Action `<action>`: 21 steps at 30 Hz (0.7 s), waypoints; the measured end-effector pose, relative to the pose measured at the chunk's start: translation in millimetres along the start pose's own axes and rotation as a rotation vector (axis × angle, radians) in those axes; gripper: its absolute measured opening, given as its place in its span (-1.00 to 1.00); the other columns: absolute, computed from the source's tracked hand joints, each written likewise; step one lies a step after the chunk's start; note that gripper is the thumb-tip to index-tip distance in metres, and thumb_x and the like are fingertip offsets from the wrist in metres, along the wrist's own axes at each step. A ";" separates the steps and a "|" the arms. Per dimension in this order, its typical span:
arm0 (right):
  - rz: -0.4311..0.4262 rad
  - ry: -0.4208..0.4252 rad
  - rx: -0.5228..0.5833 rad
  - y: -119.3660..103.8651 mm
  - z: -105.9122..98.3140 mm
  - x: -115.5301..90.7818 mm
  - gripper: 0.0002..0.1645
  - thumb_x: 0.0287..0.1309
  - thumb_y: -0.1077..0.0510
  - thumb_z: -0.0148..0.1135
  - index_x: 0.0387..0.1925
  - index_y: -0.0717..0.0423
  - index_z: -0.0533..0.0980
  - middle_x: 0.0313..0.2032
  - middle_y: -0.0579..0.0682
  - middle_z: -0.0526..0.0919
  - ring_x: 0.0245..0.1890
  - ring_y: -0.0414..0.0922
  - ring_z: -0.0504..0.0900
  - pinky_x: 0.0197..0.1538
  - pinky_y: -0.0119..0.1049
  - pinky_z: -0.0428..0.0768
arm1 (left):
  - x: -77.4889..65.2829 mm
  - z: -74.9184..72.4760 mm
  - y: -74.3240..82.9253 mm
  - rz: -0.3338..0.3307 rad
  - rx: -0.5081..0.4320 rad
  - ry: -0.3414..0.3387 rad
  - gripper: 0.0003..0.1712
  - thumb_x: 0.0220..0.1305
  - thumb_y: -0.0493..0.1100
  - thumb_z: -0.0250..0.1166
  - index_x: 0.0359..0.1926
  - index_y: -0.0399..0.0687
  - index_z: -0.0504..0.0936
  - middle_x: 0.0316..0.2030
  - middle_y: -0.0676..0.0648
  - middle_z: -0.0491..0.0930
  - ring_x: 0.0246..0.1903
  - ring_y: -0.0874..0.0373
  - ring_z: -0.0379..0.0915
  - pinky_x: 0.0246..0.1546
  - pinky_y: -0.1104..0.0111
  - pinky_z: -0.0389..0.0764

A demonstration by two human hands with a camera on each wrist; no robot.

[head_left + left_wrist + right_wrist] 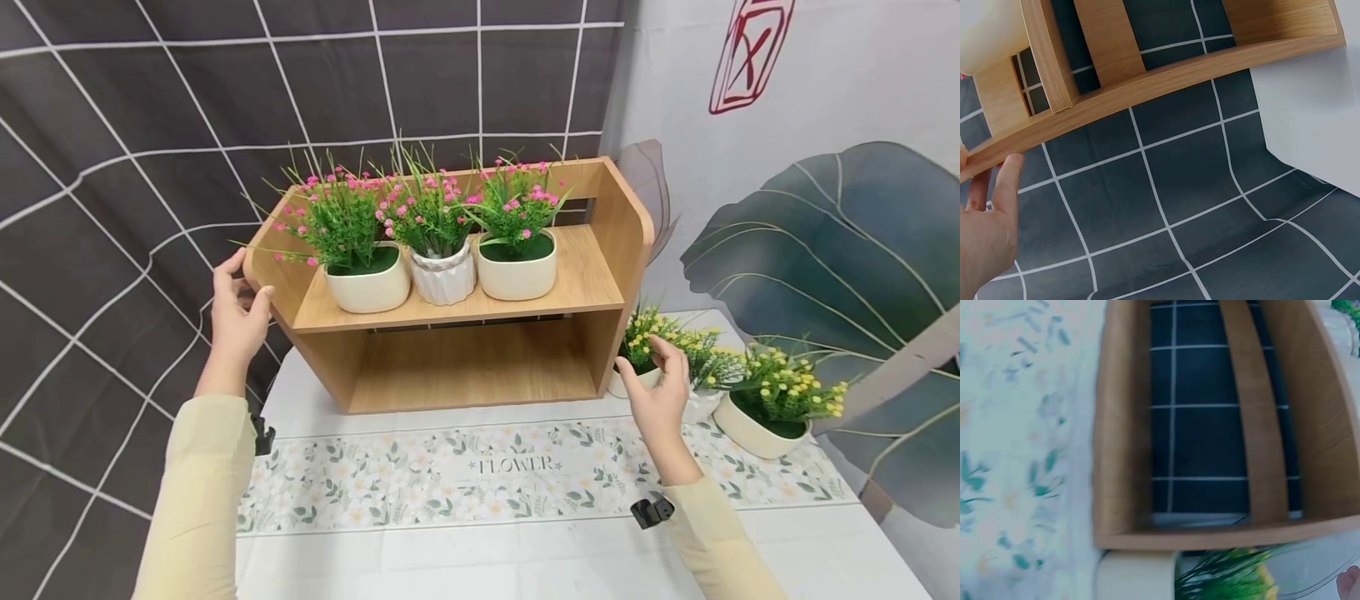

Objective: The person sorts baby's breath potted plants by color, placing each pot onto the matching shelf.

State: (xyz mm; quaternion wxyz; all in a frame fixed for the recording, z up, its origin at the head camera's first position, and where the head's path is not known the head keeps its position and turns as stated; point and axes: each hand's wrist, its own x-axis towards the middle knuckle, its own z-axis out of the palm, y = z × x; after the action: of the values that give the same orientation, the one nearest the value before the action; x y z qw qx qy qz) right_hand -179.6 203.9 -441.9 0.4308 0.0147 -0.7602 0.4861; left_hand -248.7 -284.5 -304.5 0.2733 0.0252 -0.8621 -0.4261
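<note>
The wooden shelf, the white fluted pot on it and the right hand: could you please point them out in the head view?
Wooden shelf (476, 382): head view, bare lower board.
White fluted pot (444, 279): head view, front of its wall.
Right hand (663, 403): head view, middle of the hand.

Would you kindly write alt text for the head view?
A person's left hand touches the left side of a wooden shelf bearing three pots of pink flowers. The right hand is near the shelf's right side, where three pots of yellow flowers stand on the table.
</note>
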 end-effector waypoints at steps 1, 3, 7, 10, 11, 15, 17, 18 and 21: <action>0.012 -0.002 -0.008 3.0 -1.4 -2.1 -0.39 -0.05 0.46 0.34 0.10 0.45 0.37 0.02 0.35 0.41 0.05 0.17 0.37 0.17 -0.54 0.29 | 0.3 0.0 -0.1 -0.002 0.001 -0.002 -0.34 0.35 -0.36 0.00 0.41 0.00 0.06 -0.04 -0.12 0.36 -0.36 0.44 0.26 -0.37 0.71 0.38; 0.040 -0.012 -0.028 8.9 -4.0 -6.5 -0.39 -0.04 0.46 0.34 0.10 0.46 0.36 0.02 0.35 0.40 0.05 0.18 0.36 0.17 -0.54 0.28 | 0.5 0.0 -0.2 -0.008 0.003 -0.005 -0.34 0.35 -0.36 0.00 0.41 0.00 0.05 -0.02 -0.15 0.36 -0.36 0.45 0.26 -0.36 0.71 0.38; 0.076 -0.024 -0.062 19.3 -7.5 -14.3 -0.39 -0.04 0.45 0.34 0.09 0.50 0.35 0.03 0.38 0.38 0.05 0.17 0.35 0.16 -0.57 0.27 | 0.5 -0.5 -0.4 -0.020 0.002 -0.010 -0.34 0.35 -0.35 0.00 0.41 0.02 0.05 0.01 -0.17 0.35 -0.36 0.46 0.25 -0.36 0.71 0.39; 0.077 -0.030 -0.097 27.2 -8.7 -19.1 -0.38 -0.05 0.43 0.35 0.08 0.51 0.35 0.02 0.41 0.38 0.04 0.19 0.36 0.16 -0.52 0.29 | 0.3 -0.9 -0.3 -0.019 0.001 -0.007 -0.35 0.35 -0.35 0.00 0.40 0.01 0.05 0.00 -0.16 0.35 -0.35 0.43 0.26 -0.37 0.71 0.39; 0.076 -0.033 -0.108 29.9 -9.0 -20.6 -0.38 -0.05 0.42 0.36 0.08 0.51 0.35 0.01 0.42 0.38 0.03 0.21 0.37 0.16 -0.44 0.32 | 0.4 -0.9 -0.2 -0.017 -0.002 -0.005 -0.35 0.35 -0.35 0.00 0.40 0.01 0.06 -0.01 -0.16 0.35 -0.34 0.42 0.27 -0.37 0.71 0.39; 0.115 -0.045 -0.161 40.0 -10.6 -27.0 -0.35 -0.04 0.37 0.38 0.10 0.50 0.34 0.02 0.41 0.38 0.04 0.22 0.37 0.14 -0.09 0.39 | 0.6 -0.1 0.2 -0.014 -0.008 -0.002 -0.35 0.35 -0.36 0.00 0.40 0.00 0.07 0.01 -0.20 0.36 -0.31 0.35 0.29 -0.35 0.67 0.39; 0.151 -0.046 -0.184 44.4 -11.8 -30.3 -0.33 -0.03 0.35 0.38 0.11 0.49 0.33 0.04 0.40 0.37 0.06 0.23 0.35 0.13 0.05 0.38 | 0.6 0.1 0.3 -0.018 -0.009 -0.007 -0.35 0.35 -0.35 0.00 0.40 0.01 0.06 0.03 -0.21 0.35 -0.28 0.31 0.30 -0.33 0.65 0.39; 0.173 -0.046 -0.194 46.3 -12.6 -31.9 -0.33 -0.02 0.34 0.38 0.12 0.49 0.32 0.05 0.40 0.36 0.07 0.23 0.35 0.13 0.08 0.37 | 0.4 0.1 0.4 -0.020 -0.008 -0.010 -0.35 0.35 -0.35 0.00 0.41 0.02 0.06 0.03 -0.21 0.35 -0.27 0.29 0.31 -0.32 0.64 0.39; 0.237 -0.047 -0.221 52.4 -14.9 -35.2 -0.31 0.01 0.31 0.37 0.15 0.47 0.31 0.10 0.39 0.34 0.11 0.24 0.33 0.16 0.13 0.36 | 0.6 0.3 -0.1 -0.028 -0.009 -0.010 -0.35 0.36 -0.34 0.00 0.41 0.03 0.05 0.02 -0.18 0.34 -0.25 0.25 0.33 -0.31 0.62 0.39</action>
State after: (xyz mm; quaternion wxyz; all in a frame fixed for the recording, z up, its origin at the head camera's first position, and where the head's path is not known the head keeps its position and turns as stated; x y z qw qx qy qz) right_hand -171.0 228.8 -501.3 0.3515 -0.1111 -0.8153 0.4465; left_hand -249.4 -284.5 -304.4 0.2631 0.0339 -0.8611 -0.4338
